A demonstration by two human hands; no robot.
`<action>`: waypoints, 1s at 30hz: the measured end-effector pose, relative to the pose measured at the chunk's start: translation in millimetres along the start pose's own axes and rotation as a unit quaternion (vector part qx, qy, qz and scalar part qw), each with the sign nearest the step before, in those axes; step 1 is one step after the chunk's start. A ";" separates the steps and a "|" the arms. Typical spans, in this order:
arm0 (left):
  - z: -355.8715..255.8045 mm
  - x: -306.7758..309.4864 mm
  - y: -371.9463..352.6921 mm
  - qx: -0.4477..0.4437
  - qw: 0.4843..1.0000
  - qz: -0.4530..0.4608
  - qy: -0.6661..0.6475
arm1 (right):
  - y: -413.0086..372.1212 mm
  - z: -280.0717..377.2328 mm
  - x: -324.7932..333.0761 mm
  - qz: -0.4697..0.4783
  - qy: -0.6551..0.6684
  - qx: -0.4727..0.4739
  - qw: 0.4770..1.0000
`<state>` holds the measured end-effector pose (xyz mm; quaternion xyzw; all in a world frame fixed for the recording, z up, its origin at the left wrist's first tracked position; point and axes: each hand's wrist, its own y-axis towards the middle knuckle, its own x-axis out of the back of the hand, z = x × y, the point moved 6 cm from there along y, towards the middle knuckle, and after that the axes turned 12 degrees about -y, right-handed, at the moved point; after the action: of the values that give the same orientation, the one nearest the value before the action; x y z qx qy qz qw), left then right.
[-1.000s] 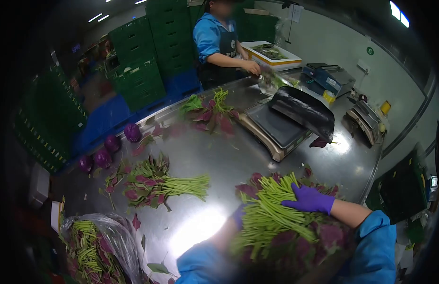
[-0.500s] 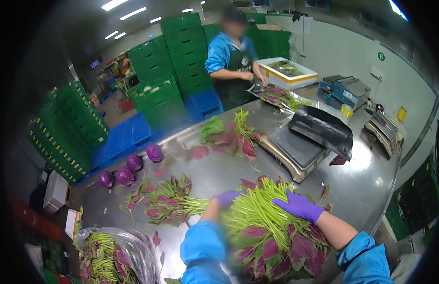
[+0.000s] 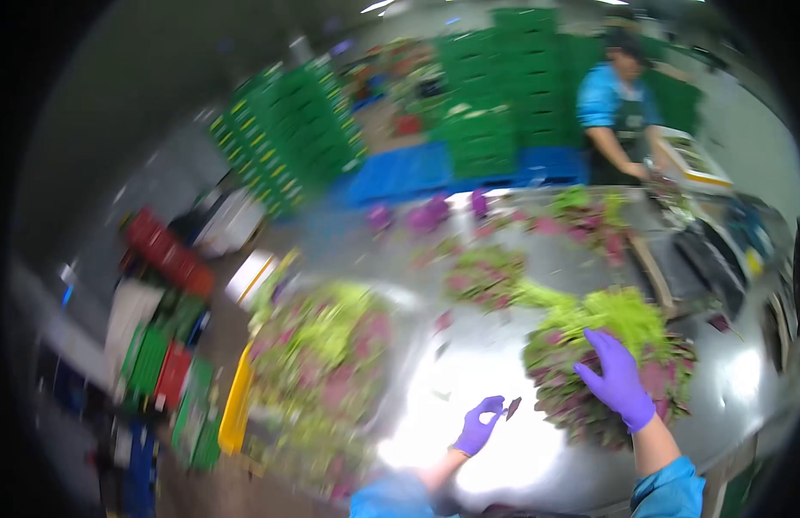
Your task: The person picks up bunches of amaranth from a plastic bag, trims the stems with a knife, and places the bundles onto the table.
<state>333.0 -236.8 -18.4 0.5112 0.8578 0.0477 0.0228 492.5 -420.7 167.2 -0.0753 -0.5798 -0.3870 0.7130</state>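
My left hand (image 3: 479, 427), in a purple glove, pinches a small dark red leaf (image 3: 514, 408) over the steel table (image 3: 434, 414). My right hand (image 3: 620, 377), gloved alike, lies with fingers spread against the large pile of red-and-green leafy vegetables (image 3: 559, 393), near its pale green stems. A smaller bunch (image 3: 486, 276) is just behind and left of that pile. At the left, a big blurred heap of the same greens (image 3: 331, 345) covers the table's end.
Purple cabbages (image 3: 428, 214) line the table's far edge. A co-worker (image 3: 624, 112) stands behind it at the right, near a white box (image 3: 698, 164). A scale (image 3: 685, 259) is at the right. Green crates (image 3: 477, 104) and a yellow crate (image 3: 237, 406) are in view.
The view has swung left. My left hand has left the stems of the large pile and now holds a small leaf. My right hand has moved from the stems onto the leaves.
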 end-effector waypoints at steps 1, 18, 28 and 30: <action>3.8 11.2 -39.2 0.016 1.000 0.005 0.023 | -5.5 30.6 -24.2 0.032 0.023 0.039 0.998; -0.5 325.6 -281.9 0.120 0.976 -0.179 -0.036 | -149.4 315.7 -339.8 0.249 -0.037 0.008 0.968; 21.7 317.8 -268.9 0.104 0.965 -0.190 -0.149 | -128.1 336.9 -346.9 0.122 0.045 0.135 0.982; 25.8 306.2 -264.1 0.138 0.967 -0.163 -0.136 | -120.8 325.0 -352.6 0.238 0.114 0.049 0.963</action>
<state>-41.6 -90.9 -68.9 0.3640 0.9168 -0.1453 0.0758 155.6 -159.4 -83.4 -0.1314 -0.4784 -0.1835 0.8487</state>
